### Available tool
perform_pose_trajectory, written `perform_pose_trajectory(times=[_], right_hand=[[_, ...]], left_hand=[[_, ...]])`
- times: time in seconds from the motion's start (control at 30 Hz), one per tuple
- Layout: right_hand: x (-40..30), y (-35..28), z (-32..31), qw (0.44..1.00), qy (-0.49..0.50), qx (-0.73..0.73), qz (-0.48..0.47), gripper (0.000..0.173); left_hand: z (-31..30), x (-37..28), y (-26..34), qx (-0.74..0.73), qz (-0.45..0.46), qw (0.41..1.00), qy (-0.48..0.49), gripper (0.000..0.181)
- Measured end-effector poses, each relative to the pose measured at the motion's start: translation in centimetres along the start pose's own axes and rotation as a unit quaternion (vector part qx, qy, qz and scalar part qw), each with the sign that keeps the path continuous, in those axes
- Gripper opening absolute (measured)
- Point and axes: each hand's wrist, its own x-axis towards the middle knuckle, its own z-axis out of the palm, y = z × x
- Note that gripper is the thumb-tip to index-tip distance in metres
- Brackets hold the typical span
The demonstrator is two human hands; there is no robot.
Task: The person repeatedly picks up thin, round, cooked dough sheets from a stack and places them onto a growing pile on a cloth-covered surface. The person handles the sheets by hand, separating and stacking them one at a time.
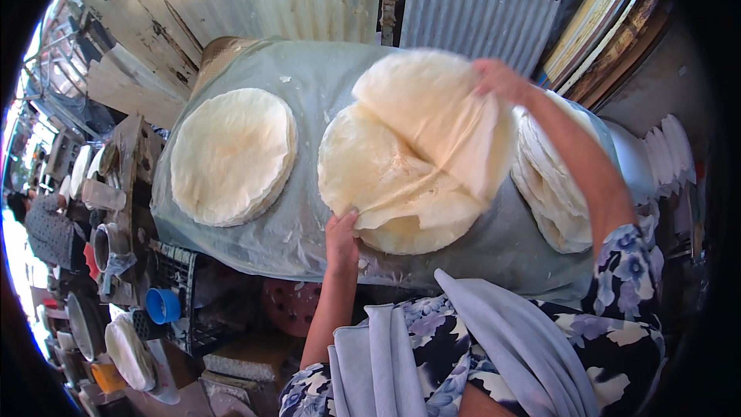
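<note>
Before me, a table under grey-green plastic sheeting (pixel 278 243) bears thin round sheets that look like flatbread or dough. My right hand (pixel 501 84) grips the far right edge of one pale sheet (pixel 428 104), lifted and creased across the middle pile. At the near left edge of that pile, my left hand (pixel 345 231) pinches the sheet's rim between thumb and fingers. Under it lie more round sheets (pixel 399 234). A neat round stack (pixel 231 156) sits to the left. Folded sheets (pixel 550 185) are heaped at the right, partly behind my right forearm.
Corrugated metal panels (pixel 480 6) stand along the table's far side. At the lower left are a black plastic crate (pixel 188 301), a blue cup (pixel 163 306) and another stack of round sheets (pixel 128 353). A person (pixel 52 231) is at the far left.
</note>
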Motion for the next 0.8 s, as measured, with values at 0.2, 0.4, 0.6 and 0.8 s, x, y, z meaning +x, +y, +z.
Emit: perform_pose_trajectory(times=[0.2, 0.4, 0.6, 0.8], right_hand=[[-2.2, -7.0, -16.7, 0.982, 0.158, -0.104, -0.019, 0.04], [-3.8, -13.1, -27.3, 0.944, 0.187, -0.268, -0.051, 0.04], [-5.9, -21.2, -25.4, 0.841, 0.309, -0.442, -0.033, 0.031], [-2.8, -16.3, -16.8, 0.929, 0.161, -0.324, -0.081, 0.05]], left_hand=[[-0.4, 0.6, -0.2, 0.002, -0.009, 1.0, 0.017, 0.035], [-0.8, 1.0, -0.6, 0.006, -0.015, 0.999, 0.027, 0.034], [-1.2, 1.0, -0.8, 0.031, -0.006, 0.999, 0.033, 0.034], [-0.1, -0.3, 0.0, -0.119, -0.04, 0.992, 0.003, 0.035]])
